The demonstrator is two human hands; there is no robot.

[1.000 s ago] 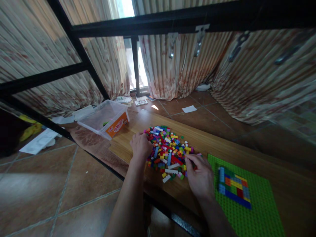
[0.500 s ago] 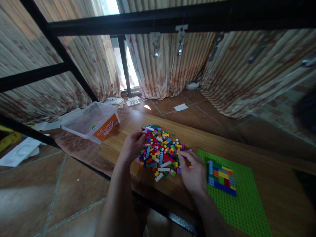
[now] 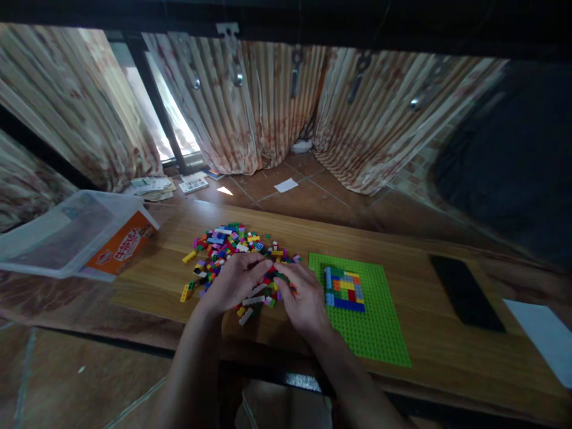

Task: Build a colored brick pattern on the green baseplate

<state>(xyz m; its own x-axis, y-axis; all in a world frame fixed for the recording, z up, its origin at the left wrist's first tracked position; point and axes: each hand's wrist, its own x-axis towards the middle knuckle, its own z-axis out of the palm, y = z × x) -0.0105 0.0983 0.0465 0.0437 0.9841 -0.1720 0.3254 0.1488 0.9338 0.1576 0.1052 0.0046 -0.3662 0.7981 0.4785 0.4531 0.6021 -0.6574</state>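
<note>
Over the near part of a heap of small building bricks (image 3: 223, 238), my two hands have come together, fingertips almost meeting. My left hand (image 3: 243, 277) is closed in a pinch, with a red brick (image 3: 270, 270) showing at its fingertips. From the other side, my right hand (image 3: 304, 295) has its thumb and fingers bent together; whatever they hold is hidden. Right of it lies a green baseplate (image 3: 384, 333). On the plate is a flat, many-coloured block of bricks (image 3: 344, 289), with blue along its left and near edges.
A clear plastic box (image 3: 75, 232) with an orange label stands at the wooden table's left end. Toward the right lie a dark flat slab (image 3: 467, 292) and a white sheet (image 3: 543, 333). A dark rail (image 3: 286, 27) with hanging hooks crosses above; striped curtains (image 3: 277, 107) hang behind.
The view has swung to the right. My hands, apart over the heap before, are now close together. The red brick at my left fingertips has come toward my right hand.
</note>
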